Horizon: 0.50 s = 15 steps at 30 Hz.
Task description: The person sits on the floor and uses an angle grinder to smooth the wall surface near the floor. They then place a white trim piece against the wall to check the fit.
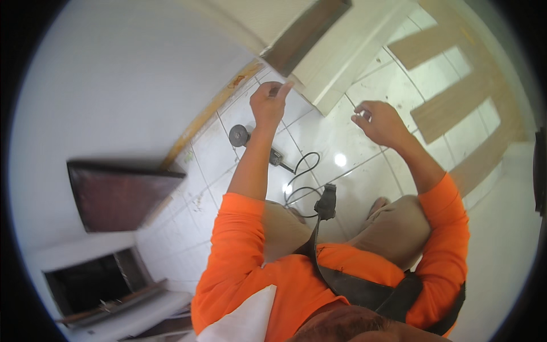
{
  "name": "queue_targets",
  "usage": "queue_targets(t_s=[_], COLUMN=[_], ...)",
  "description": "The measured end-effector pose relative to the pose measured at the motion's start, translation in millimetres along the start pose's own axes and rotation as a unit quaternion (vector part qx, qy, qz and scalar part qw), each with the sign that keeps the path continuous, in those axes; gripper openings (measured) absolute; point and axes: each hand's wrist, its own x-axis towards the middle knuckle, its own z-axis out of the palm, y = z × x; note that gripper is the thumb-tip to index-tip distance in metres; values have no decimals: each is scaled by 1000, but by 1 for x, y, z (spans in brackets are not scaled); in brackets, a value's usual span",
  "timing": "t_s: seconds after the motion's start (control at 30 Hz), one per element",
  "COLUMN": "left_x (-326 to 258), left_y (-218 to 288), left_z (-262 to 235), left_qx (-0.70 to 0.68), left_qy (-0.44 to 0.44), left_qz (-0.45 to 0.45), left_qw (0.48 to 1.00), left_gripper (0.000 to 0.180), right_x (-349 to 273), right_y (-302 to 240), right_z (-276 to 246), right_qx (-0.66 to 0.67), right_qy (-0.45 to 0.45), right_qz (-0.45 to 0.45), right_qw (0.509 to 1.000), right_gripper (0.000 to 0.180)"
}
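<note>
My left hand is raised in front of me, just below the lower end of a dark brown panel on the pale cabinet-like block. Its fingers are curled in and its thumb points up toward the panel; whether it touches is unclear. Something dark shows inside the curl, too small to name. My right hand is held in the air to the right, fingers bent in toward the thumb; a small pale spot shows between them, and I cannot make out what it is. On the floor behind my left forearm lies an angle grinder, partly hidden.
A black cord loops over the white tiled floor. A black strap with a buckle hangs before me. Brown planks stand at right. At left are a dark red-brown panel and a dark wall opening.
</note>
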Motion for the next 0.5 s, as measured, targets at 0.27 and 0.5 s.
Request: queue_targets(t_s=[0.27, 0.5], left_x=[-5, -18], left_y=[-18, -54], left_z=[16, 78], left_qx=[34, -282], left_qy=[18, 34], left_qz=[61, -175], left_qw=[997, 943], left_gripper=[52, 54], right_x=[-1, -2], right_y=[-7, -4], right_z=[5, 18], right_qx=[-54, -61], right_qy=[-32, -74], right_qz=[8, 39], right_qw=[998, 995], right_gripper=[38, 41])
